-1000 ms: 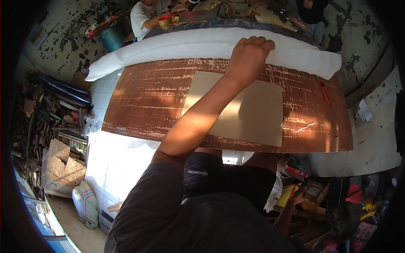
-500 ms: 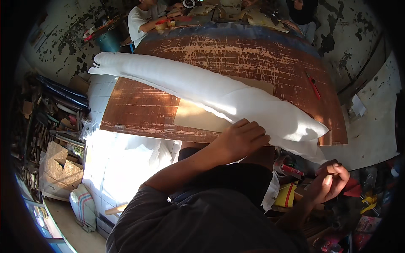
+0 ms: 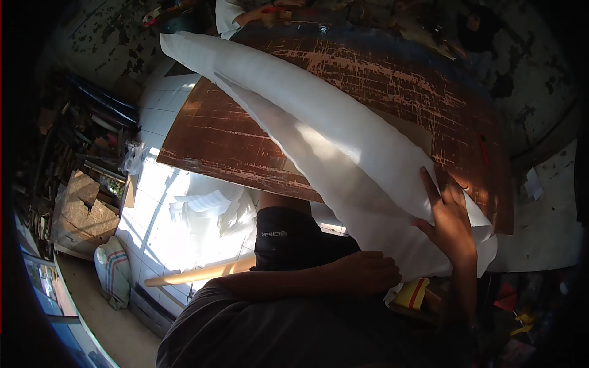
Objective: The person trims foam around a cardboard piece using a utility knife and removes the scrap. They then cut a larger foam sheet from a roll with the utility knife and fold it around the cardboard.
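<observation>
A long white foam sheet (image 3: 294, 92), loosely rolled, lies slantwise across the worktable, and its loose near flap hangs over the front edge. My left hand (image 3: 368, 273) is closed on the flap's near edge, close to my body; the fingertips are partly hidden. Spread fingers of my right hand (image 3: 451, 224) rest flat on the roll at its right end, holding nothing. Beneath the sheet, a flat piece of tan board (image 3: 402, 129) shows in part on the table.
The scratched brown tabletop (image 3: 215, 138) has a red-handled tool (image 3: 484, 149) at its right. A cardboard tube (image 3: 202, 272) and white sheeting (image 3: 211, 208) lie on the floor at left, near stacked scraps (image 3: 86, 208). Another person's sleeve (image 3: 228, 15) shows at the far side.
My right hand has moved up from below the table edge onto the roll, fingers spread. My left hand has come down and nearer, and the sheet's flap has opened out toward me.
</observation>
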Available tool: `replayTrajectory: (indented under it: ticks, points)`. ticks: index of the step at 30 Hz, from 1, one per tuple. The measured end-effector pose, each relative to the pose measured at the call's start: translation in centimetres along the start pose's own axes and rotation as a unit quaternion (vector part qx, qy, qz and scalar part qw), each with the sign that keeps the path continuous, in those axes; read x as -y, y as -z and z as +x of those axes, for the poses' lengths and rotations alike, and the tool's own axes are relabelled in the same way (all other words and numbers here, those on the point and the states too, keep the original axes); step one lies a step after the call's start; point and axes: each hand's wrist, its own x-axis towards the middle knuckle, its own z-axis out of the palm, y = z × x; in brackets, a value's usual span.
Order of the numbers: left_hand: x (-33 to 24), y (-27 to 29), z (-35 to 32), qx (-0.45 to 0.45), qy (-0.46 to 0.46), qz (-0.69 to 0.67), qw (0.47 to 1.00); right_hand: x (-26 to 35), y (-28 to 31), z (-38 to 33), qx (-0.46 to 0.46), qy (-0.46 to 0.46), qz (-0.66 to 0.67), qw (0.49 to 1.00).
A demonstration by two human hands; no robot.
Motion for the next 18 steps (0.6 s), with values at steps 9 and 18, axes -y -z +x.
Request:
replayTrajectory:
  ticks: [9, 18]
  points:
    - [-0.7, -0.5, -2.3, 0.055, -0.006, -0.020, 0.998, -3.9, 5.3, 4.1, -0.279, -0.019, 0.084, 0.956]
    - [4.3, 9.6, -1.5, -0.130, 0.331, -0.043, 0.934, -3.7, 8.1, -0.6, -0.335, 0.058, 0.128, 0.932]
